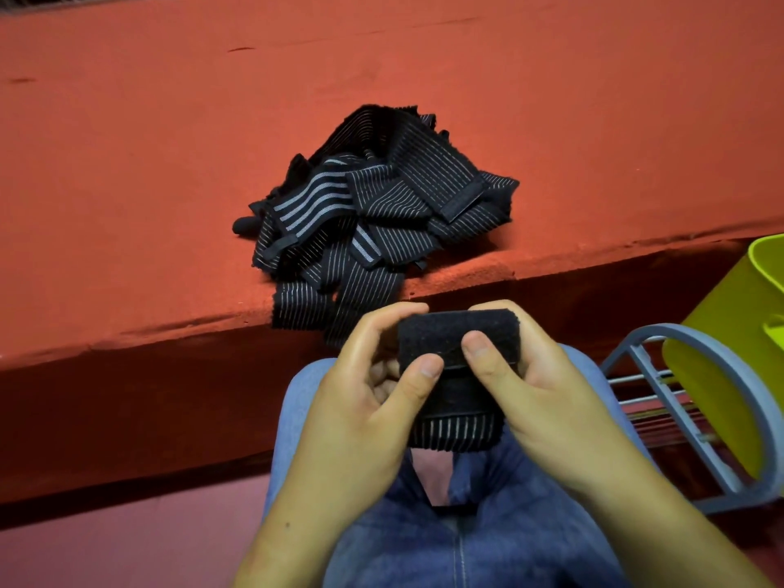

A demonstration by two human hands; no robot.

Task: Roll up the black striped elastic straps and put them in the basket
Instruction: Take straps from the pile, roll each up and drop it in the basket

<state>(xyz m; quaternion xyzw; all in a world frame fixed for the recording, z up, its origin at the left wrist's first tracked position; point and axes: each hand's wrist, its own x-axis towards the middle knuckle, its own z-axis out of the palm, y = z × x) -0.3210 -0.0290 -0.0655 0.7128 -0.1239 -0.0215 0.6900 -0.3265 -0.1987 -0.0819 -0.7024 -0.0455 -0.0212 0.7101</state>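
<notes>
Over my lap I hold one black striped elastic strap [456,392], partly wound into a roll. My left hand [373,384] grips its left end, thumb pressed on the front. My right hand [522,375] grips the right end, thumb on the fuzzy black fastener patch. A loose striped tail hangs below the roll. A heap of several more black striped straps [373,210] lies on the red ledge [148,184] just beyond my hands, some ends drooping over its edge. The yellow-green basket [738,358] stands at the right, beside my right hand.
The basket sits on a grey-blue wire rack [687,418] at the right. My legs in blue jeans [488,536] fill the lower middle. A pinkish floor [127,536] lies at the lower left under the ledge's dark front face.
</notes>
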